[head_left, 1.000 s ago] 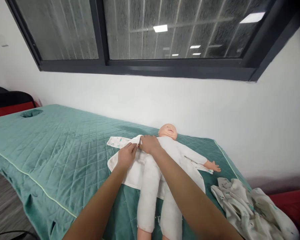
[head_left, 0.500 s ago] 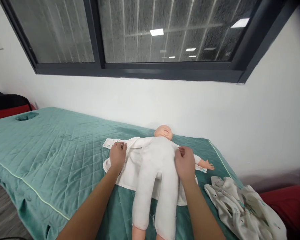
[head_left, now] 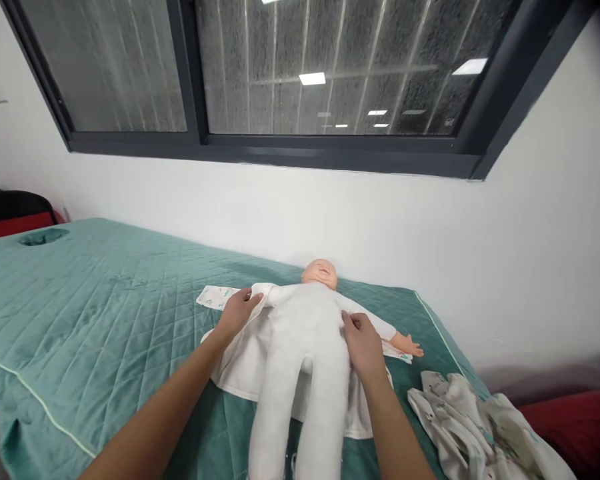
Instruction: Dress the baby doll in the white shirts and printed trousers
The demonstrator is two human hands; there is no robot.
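A baby doll (head_left: 307,333) with a white cloth body lies face up, its head toward the wall. Beneath it is spread an opened white garment (head_left: 240,363), its printed sleeve (head_left: 216,297) sticking out at the left. My left hand (head_left: 243,308) is closed on the garment's edge beside the doll's arm on the left of the picture. At the doll's side on the right, my right hand (head_left: 361,337) has its fingers pinched together against the body; what they hold, if anything, is hidden. The doll's other arm (head_left: 407,344) stretches out to the right.
A green quilted cover (head_left: 130,300) lies under everything, with a hole at the far left. Crumpled printed cloth (head_left: 473,417) lies at the right, near a red item (head_left: 575,420). A wall and window stand behind.
My left hand has moved up toward the doll's shoulder, lifting the garment's edge. My right hand has shifted slightly down and left along the doll's side. The whole view has tilted up a little.
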